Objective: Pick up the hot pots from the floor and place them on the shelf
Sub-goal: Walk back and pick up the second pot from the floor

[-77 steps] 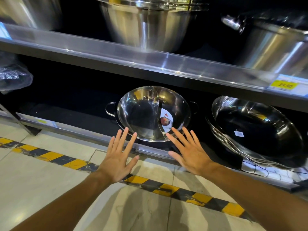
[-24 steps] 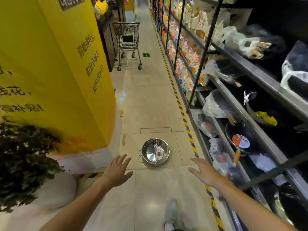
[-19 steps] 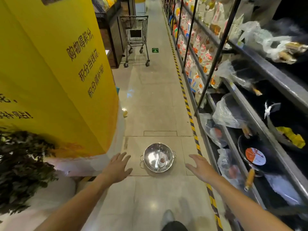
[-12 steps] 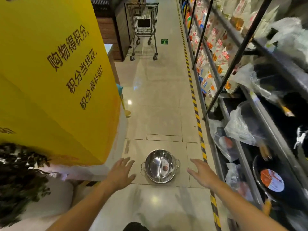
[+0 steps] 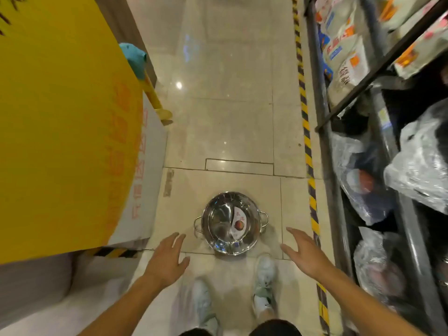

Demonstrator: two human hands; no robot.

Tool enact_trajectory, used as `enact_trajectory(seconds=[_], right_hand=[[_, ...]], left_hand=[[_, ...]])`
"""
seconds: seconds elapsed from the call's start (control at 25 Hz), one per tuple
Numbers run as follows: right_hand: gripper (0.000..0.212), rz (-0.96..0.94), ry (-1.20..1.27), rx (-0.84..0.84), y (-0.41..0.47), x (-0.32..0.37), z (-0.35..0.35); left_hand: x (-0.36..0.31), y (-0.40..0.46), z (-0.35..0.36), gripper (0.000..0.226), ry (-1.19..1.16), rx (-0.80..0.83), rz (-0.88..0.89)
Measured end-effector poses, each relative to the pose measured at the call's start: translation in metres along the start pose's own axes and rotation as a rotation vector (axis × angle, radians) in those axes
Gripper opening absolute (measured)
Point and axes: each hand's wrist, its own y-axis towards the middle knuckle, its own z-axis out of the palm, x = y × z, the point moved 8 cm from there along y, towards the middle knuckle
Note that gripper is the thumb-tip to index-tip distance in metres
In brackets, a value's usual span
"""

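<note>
A: We open on the far left with the big yellow display panel (image 5: 60, 122), its orange lettering too blurred for us to read. Behind its far edge we see a teal cap (image 5: 134, 59) on a yellow pole (image 5: 155, 98).

B: Moving in, there's our left hand (image 5: 167, 259), palm down, fingers spread and holding nothing. It hovers just left of the pot, not touching it.

A: And the hot pot (image 5: 231, 223) sits upright on the pale tiled floor (image 5: 228, 132), dead centre of the aisle. Shiny steel, a loop handle on each side, a curved divider splitting the bowl, and a label (round red mark on it) lying in the right half.

B: Below it we see our two light shoes (image 5: 264, 284), the right one forward with its toe nearly at the pot's rim. The left one is smeared by motion.

A: Right of the pot, our right hand (image 5: 304, 253) mirrors the other: open, fingers loose, nothing in it, clear of the handle.

B: Then the yellow-and-black hazard stripe (image 5: 306, 132) runs down the floor, and beyond it stands the dark metal shelf (image 5: 337, 209).

A: We make out printed bags (image 5: 344, 57) on its far end and plastic-wrapped goods (image 5: 363, 185) nearer us, though what's inside the wrap we cannot tell.
</note>
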Motion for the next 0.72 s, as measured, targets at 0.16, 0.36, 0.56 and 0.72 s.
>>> enact_trajectory(seconds=[0.16,0.36,0.56,0.72], right_hand=[[0.073,0.023,0.028,0.031,0.163,-0.073,0.099],[0.097,0.092,0.117,-0.070,0.323,-0.167,0.213],[0.111,0.136,0.321,-0.183,0.388,-0.223,0.275],[0.091,0.107,0.300,-0.316,0.387,-0.223,0.268]], left_hand=[[0.049,0.130,0.121,0.076,-0.088,0.040,-0.122],[0.087,0.269,0.261,0.100,-0.272,-0.015,-0.271],[0.114,0.334,0.333,0.122,-0.478,-0.246,-0.341],[0.117,0.332,0.332,0.121,-0.528,-0.374,-0.324]])
